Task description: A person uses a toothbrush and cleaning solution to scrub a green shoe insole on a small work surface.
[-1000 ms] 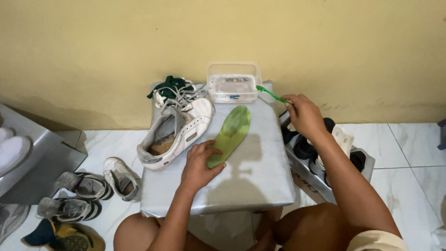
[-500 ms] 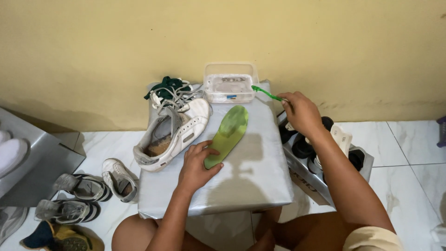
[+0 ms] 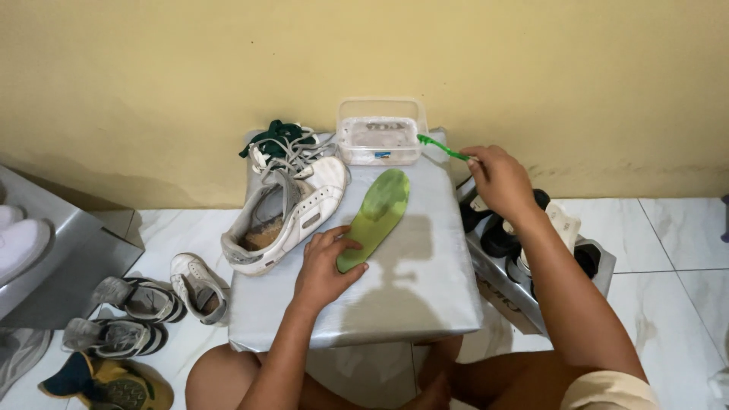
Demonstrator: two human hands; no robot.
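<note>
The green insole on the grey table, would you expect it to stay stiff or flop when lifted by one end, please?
The green insole looks thin and flat, so it probably bends when lifted and seems light. The left hand presses its near end, perhaps because it would slide on the smooth grey table.

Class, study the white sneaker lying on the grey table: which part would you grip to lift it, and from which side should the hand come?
Probably the heel collar of the white sneaker. It lies slightly tilted on the grey table, its open mouth facing up and heel toward the near left corner, so a grip from that side can pinch the rim. The laces at the far end are tangled, and the left hand on the green insole occupies the right.
</note>
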